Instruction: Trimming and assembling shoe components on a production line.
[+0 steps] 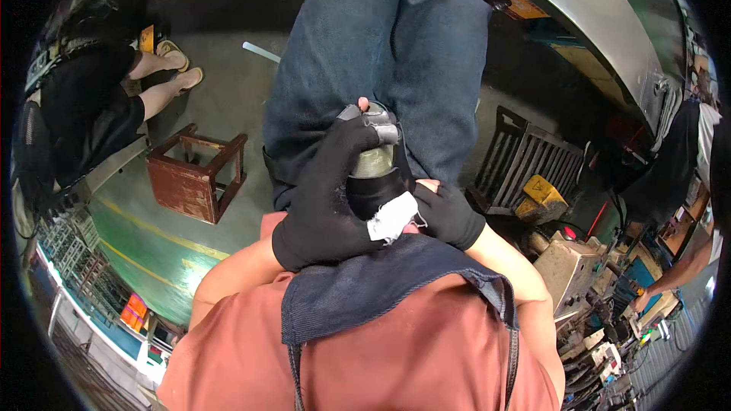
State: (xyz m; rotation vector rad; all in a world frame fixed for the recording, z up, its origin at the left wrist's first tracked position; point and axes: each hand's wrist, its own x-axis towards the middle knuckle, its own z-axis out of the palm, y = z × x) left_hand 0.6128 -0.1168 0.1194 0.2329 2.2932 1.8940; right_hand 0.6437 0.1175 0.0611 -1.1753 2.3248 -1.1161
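Note:
In my lap, between the thighs of my dark blue trousers (346, 38), is a cylindrical object (373, 164) with a grey-green body and a black lower part. Its exact kind I cannot make out. My left hand (320, 190), in a black glove, is wrapped round it from the left, with grey tape on the fingers. White tape or cloth (394, 217) covers a digit close to the object's lower end. My right hand (451, 217), also black-gloved with a bare fingertip, is curled at the right of that end. Whatever its fingers hold is hidden.
A brown wooden stool (186, 183) stands to my left, near a seated person's legs (156, 80). On my right are a dark slatted chair (525, 156), a yellow pedal-like unit (542, 196) and a beige machine box (569, 270). A metal-sided bench (586, 4) curves across the far right.

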